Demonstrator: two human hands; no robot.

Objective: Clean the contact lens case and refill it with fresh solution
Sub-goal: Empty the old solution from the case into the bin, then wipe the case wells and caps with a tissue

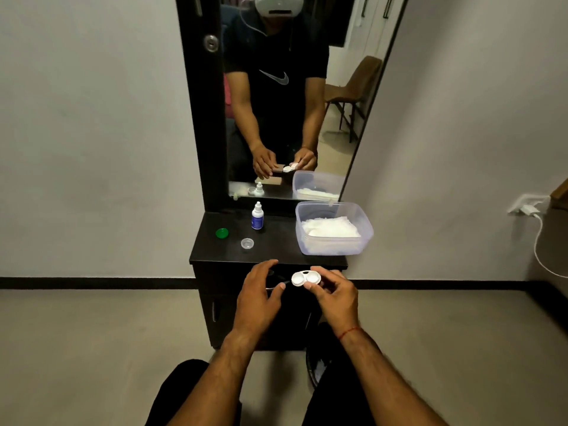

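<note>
A white two-well contact lens case (305, 278) with no caps on is held in front of the black dresser top (276, 241); my right hand (333, 295) pinches its right end. My left hand (258, 295) hovers just left of the case with fingers loosely spread and holds nothing that I can make out. A small white solution bottle (257, 216) with a blue label stands upright at the back of the dresser. A green cap (222, 233) lies at the left and a clear cap (247, 243) lies in the middle.
A clear plastic tub (335, 241) with white tissues fills the dresser's right side. A tall mirror (276, 103) rises behind and reflects me. A charger cable (536, 238) hangs from a wall socket at the right. Bare floor surrounds the narrow dresser.
</note>
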